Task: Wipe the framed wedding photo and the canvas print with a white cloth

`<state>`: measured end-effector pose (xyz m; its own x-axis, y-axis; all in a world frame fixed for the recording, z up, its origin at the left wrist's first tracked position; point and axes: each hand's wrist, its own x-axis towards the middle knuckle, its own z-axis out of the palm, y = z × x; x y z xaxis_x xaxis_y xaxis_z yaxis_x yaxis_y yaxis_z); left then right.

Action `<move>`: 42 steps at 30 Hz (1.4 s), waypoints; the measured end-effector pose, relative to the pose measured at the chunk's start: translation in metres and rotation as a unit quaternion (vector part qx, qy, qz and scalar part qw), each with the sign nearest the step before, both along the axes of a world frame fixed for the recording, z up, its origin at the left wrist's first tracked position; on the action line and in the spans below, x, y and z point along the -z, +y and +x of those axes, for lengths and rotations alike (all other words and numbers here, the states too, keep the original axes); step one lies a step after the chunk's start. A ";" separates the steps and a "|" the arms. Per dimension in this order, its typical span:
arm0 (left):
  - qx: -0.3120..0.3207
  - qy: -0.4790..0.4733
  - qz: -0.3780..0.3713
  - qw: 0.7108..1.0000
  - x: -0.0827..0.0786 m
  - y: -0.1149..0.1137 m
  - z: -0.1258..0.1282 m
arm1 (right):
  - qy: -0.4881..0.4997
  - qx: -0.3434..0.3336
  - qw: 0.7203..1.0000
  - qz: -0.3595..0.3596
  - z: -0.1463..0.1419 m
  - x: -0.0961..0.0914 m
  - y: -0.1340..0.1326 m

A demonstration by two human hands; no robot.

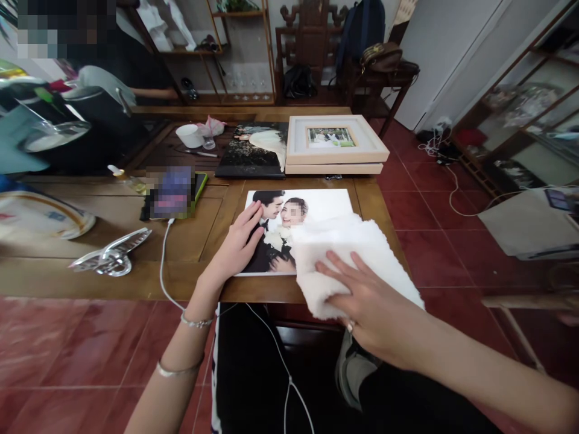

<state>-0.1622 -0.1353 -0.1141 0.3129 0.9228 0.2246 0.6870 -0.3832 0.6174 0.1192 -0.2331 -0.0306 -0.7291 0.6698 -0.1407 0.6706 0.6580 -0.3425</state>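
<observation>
A large wedding photo print (316,208) lies flat at the near edge of the wooden table (199,241). My left hand (239,244) rests flat on the print's left side, fingers stretched out, pinning it down. My right hand (366,301) lies on a white fluffy cloth (344,247) that covers the print's right part. Its fingers are spread over the cloth and press it onto the print.
Behind the print lie a dark photo panel (253,150) and two stacked framed pictures (335,144). A phone (174,193) with a white cable, a silver ornament (111,256), a plate (40,214) and a white cup (190,135) sit on the left. Another person (113,72) sits at far left.
</observation>
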 end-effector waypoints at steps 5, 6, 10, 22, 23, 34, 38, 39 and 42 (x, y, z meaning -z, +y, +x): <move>0.013 0.003 0.001 1.000 0.000 0.000 -0.001 | 0.011 -0.009 1.000 0.006 0.000 0.000 0.011; 0.014 0.004 0.001 1.000 0.000 0.000 -0.001 | 0.017 -0.008 1.000 0.019 0.000 0.002 0.022; 0.013 0.002 -0.003 1.000 0.000 0.001 -0.002 | 0.025 0.002 0.996 0.081 0.001 0.014 0.079; 0.003 -0.004 -0.006 1.000 -0.005 0.000 -0.001 | 0.038 0.017 0.990 0.137 0.004 0.026 0.141; 0.002 -0.004 -0.004 1.000 -0.005 0.000 -0.001 | 0.036 0.016 0.991 0.129 0.004 0.024 0.131; -0.001 0.004 0.008 1.000 -0.002 0.000 -0.001 | 0.021 -0.040 0.998 0.036 0.008 0.007 0.000; 0.003 0.008 0.013 1.000 -0.002 0.000 -0.001 | 0.033 -0.049 0.997 0.049 0.000 0.012 0.006; 0.005 0.009 0.014 1.000 -0.002 0.000 -0.001 | 0.034 -0.053 0.996 0.056 -0.002 0.013 0.014; 0.010 0.008 0.012 1.000 -0.002 0.000 -0.001 | 0.025 -0.063 0.994 0.086 -0.008 0.018 0.048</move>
<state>-0.1637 -0.1352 -0.1118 0.3344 0.9109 0.2419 0.6894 -0.4114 0.5962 0.1114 -0.1856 -0.0482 -0.8123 0.5833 0.0068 0.5636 0.7878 -0.2484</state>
